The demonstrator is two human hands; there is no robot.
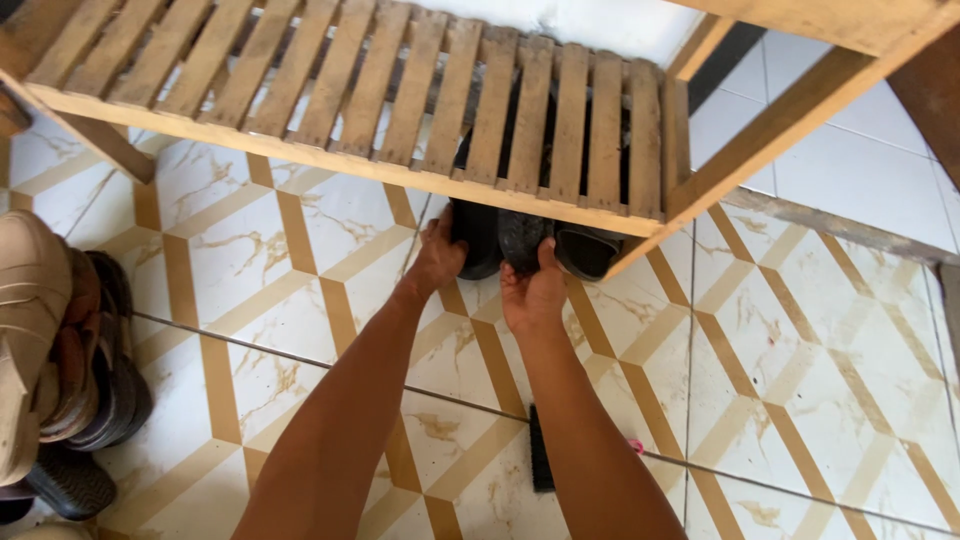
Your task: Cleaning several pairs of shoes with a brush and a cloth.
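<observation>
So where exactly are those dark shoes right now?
The dark shoes sit on the patterned tiled floor beneath the slatted wooden rack, centre of the head view, with the left hand and right hand on them.

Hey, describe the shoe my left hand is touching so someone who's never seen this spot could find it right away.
Start at the slatted wooden rack over the patterned tile floor and look under its right end, where dark footwear sits in a row. The left hand touches the black shoe at the row's left end. It is smooth and plain, unlike the textured black shoe beside it, at the right hand.
</observation>
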